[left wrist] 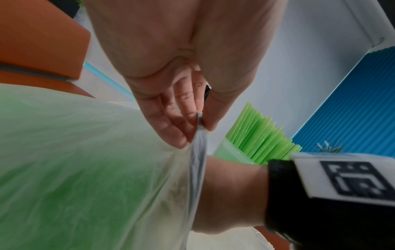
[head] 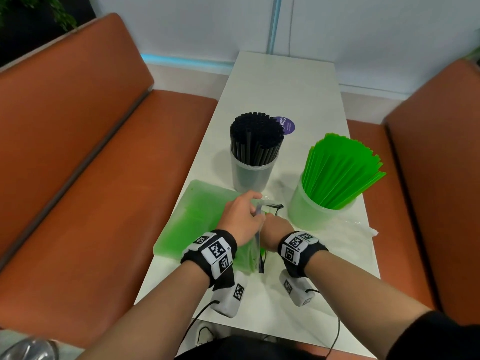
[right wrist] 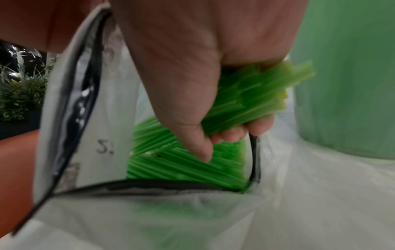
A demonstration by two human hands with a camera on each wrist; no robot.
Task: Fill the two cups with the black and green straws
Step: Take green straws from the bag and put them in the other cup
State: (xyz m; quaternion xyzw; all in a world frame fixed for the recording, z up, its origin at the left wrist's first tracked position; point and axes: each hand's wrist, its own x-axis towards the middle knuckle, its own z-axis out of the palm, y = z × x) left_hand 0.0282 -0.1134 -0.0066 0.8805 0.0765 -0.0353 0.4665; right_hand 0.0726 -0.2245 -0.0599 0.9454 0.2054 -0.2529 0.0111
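The bunch of green straws (right wrist: 245, 103) sits in your right hand (right wrist: 192, 71), fingers curled round it inside the mouth of the bag (right wrist: 149, 211), with the loose ends pointing out past your knuckles toward the green-straw cup (head: 315, 211). Below that grip, more green straws lie in the bag, so the supply is not spent. Your left hand (left wrist: 181, 108) pinches the bag's upper lip between thumb and fingertips (left wrist: 175, 135), holding the mouth open just beside your right wrist; the dark zip strip runs down from that pinch

The step in hand, as it looks, is drawing another handful out for the green cup. That cup, just beyond your right hand, already carries a thick fan of straws leaning away from you. The black-straw cup (head: 250, 175), beyond your left hand, looks packed full with black straws (head: 255, 136) standing upright

The next move calls for lifting the bunch clear of the zip lip without snagging the ends, then turning it upright so it drops in among those already leaning. Keep the squeeze firm; smooth straws will likely slide apart if it loosens. Both cups and the bag rest on the white table (head: 283, 81), with orange benches (head: 78, 152) either side
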